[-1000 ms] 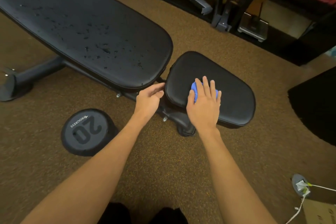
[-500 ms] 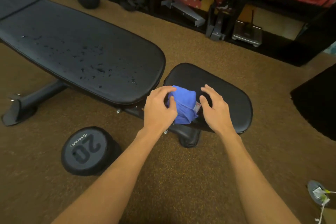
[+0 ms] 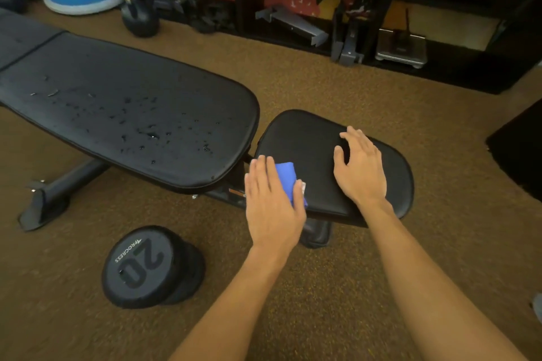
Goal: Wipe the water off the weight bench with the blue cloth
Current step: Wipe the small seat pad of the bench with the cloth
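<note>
Pressing the blue cloth (image 3: 286,176) under straight fingers at the seat pad's (image 3: 305,138) near-left edge, the left hand (image 3: 272,202) leads the wipe. The right hand (image 3: 362,168) rests empty on the pad, fingers loosely spread. Droplets (image 3: 152,135) on the back pad (image 3: 88,82), to the left, likely need the next sweep.

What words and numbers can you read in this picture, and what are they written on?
"20": on the round end of the dumbbell lying on the floor.
"PROGRESS": along the rim of that same end.
The white tag on the blue cloth: too small to read.
</note>
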`<control>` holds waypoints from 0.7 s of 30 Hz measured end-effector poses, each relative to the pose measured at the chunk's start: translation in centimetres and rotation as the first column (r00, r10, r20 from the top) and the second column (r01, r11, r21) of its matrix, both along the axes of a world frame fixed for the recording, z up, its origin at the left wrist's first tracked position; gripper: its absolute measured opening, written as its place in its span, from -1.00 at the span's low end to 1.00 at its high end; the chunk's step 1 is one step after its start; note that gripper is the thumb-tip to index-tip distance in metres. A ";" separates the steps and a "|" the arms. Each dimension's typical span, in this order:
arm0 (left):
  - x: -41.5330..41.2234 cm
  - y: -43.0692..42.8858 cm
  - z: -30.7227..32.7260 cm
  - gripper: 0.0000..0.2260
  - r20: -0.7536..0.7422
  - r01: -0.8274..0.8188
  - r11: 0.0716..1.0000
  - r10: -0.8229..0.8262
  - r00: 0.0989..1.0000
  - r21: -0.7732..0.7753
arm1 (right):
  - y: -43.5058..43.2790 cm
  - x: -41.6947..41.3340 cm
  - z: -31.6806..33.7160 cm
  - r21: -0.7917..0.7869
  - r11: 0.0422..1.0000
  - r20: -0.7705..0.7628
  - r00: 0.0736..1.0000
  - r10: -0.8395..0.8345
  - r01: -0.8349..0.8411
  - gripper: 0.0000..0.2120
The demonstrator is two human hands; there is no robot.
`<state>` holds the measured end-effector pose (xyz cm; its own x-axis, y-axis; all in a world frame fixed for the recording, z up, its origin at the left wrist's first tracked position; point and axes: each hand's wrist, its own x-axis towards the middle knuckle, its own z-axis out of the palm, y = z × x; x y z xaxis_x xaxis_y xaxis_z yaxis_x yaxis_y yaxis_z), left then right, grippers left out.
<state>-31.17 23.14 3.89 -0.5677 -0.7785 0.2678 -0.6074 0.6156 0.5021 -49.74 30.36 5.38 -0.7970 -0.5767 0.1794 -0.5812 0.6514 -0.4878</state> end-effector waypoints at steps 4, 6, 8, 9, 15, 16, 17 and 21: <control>-1.4 -3.7 0.7 -0.39 -0.111 -0.102 0.966 0.131 0.985 0.236 | 0.1 -0.1 -0.1 -0.027 1.000 -0.006 1.000 -0.006 0.006 -0.59; -1.9 -5.5 1.2 -0.42 -0.123 -0.102 0.939 0.150 0.981 0.327 | 0.0 0.0 -0.1 -0.031 0.999 -0.010 1.000 -0.013 0.013 -0.60; -1.6 -6.1 1.4 -0.48 -0.173 -0.096 0.923 0.171 0.970 0.374 | 0.0 0.2 -0.1 -0.029 0.999 -0.013 1.000 -0.017 0.017 -0.60; -1.2 -5.8 1.2 -0.48 -0.195 -0.107 0.911 0.199 0.960 0.398 | 0.0 0.3 0.0 -0.027 0.999 -0.011 1.000 -0.018 0.018 -0.59; -0.2 -4.5 -0.1 -0.48 -0.253 -0.143 0.820 0.330 0.909 0.554 | 0.0 0.3 -0.1 -0.020 0.999 -0.019 0.999 -0.026 0.026 -0.59; -0.5 -5.1 0.2 -0.52 -0.230 -0.145 0.793 0.338 0.912 0.592 | 0.0 0.2 0.0 -0.019 0.999 -0.020 0.999 -0.029 0.028 -0.59; -0.9 -5.8 0.6 -0.56 -0.195 -0.154 0.754 0.353 0.915 0.639 | 0.0 0.2 0.0 -0.017 0.999 -0.019 0.999 -0.030 0.029 -0.59; -1.3 -7.5 0.9 -0.55 -0.175 -0.134 0.617 0.414 0.893 0.775 | 0.0 0.2 0.0 -0.009 0.999 -0.026 0.999 -0.031 0.031 -0.59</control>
<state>-32.51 15.62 4.83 -0.2877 -0.8948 -0.3415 -0.4098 -0.2072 0.8883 -49.50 30.34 5.36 -0.8095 -0.5502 0.2049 -0.5733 0.6654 -0.4781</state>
